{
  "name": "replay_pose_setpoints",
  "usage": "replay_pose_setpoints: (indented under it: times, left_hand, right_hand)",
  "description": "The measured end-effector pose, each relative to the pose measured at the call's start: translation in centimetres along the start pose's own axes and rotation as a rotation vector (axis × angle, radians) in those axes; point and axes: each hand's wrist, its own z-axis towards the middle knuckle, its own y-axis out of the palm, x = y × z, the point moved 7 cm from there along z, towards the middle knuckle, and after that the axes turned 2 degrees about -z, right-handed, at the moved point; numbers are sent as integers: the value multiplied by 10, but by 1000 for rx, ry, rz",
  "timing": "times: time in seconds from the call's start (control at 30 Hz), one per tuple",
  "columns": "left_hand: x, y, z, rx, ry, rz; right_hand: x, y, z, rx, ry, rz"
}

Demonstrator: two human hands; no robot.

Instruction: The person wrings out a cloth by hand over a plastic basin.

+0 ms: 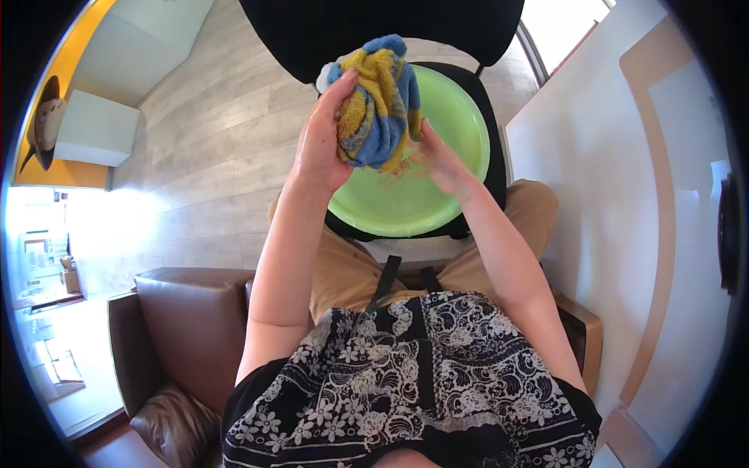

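My left hand (320, 144) grips a bunched blue-and-yellow fuzzy cloth (370, 105), holding it up above a light green round basin (452, 101). My left thumb lies over the cloth and the skin looks wet. My right hand (437, 160) is lower, just right of the cloth and over the basin, with its fingers loosely spread and partly behind the cloth. Whether those fingertips touch it I cannot tell. An orange pattern shows on the basin's bottom, partly hidden. The basin rests on the seat of a black chair (382, 27) between my knees.
I am seated on a brown leather sofa (183, 312) with a cushion (175, 421) at lower left. A white wall (585, 195) with beige trim runs along my right. Light wooden floor (218, 148) stretches left toward white cabinets (97, 125), a yellow panel and a bright opening.
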Motion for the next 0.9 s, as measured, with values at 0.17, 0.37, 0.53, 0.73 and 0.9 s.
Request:
replay_pose_setpoints:
  times: [0.17, 0.37, 0.53, 0.73, 0.9]
  left_hand:
    - [-20, -28, 3, 21, -20, -152]
    - [-84, -129, 5, 236, -87, -119]
    - [-119, -164, -14, 388, -358, -23]
    - [-114, -148, -26, 420, -371, -87]
    - [-118, -148, -29, 404, -343, -60]
  right_hand:
    - [17, 14, 3, -138, 105, 711]
    - [19, -77, 14, 478, -160, 16]
    - [-17, -63, 16, 444, -1, -1086]
    - [-12, -57, 40, 502, 123, -1357]
    - [29, -8, 55, 171, -120, -1742]
